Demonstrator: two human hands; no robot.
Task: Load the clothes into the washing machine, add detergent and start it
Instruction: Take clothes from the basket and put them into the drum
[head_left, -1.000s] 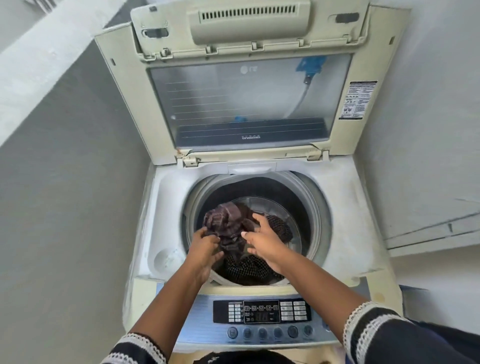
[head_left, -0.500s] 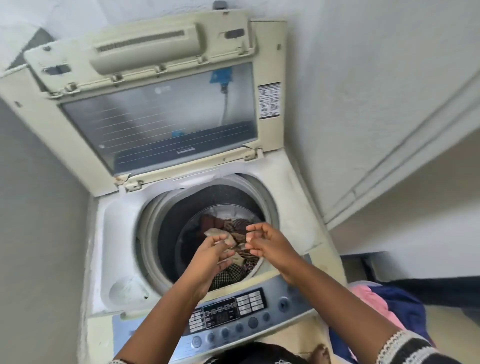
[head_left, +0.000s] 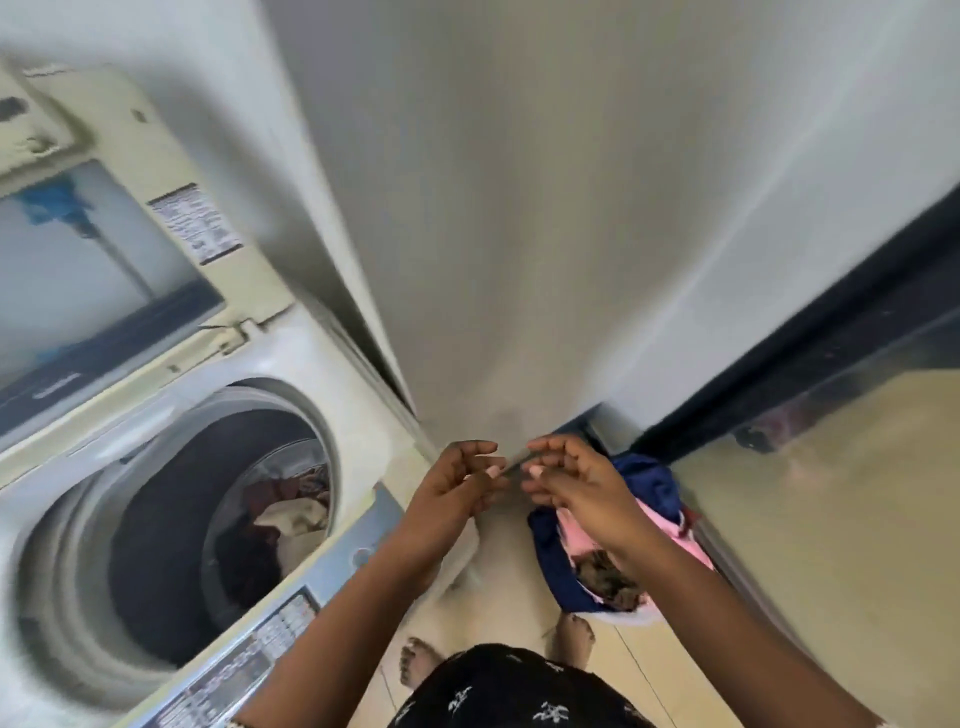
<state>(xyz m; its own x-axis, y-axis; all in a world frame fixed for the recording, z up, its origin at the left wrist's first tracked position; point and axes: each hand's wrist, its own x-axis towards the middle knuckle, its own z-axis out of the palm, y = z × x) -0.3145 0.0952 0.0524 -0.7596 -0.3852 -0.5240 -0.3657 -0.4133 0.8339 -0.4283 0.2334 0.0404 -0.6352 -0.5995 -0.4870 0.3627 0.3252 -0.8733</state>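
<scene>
Both hands hang empty in the air between the washer (head_left: 363, 395) and the pile (head_left: 618, 540) of clothes on the floor. The left hand (head_left: 457, 493) and right hand (head_left: 576, 486) face each other, fingertips close but not touching, fingers loosely curled around nothing. The pile (navy, pink and a dark patterned piece) lies below and to the right of them, against the foot of the wall (head_left: 571, 208), partly hidden under the right forearm. The right hand is directly over it and clearly the nearer; the left sits closer to the washer's corner. The drum (head_left: 171, 519) lies to the left, its lid (head_left: 104, 249) up, with some clothes (head_left: 291, 514) already in the bottom. So the next reach is probably downward and rightward, away from the drum, with the right hand leading. The heap has no clear long axis; it is a crumpled mound, best taken from above.
</scene>
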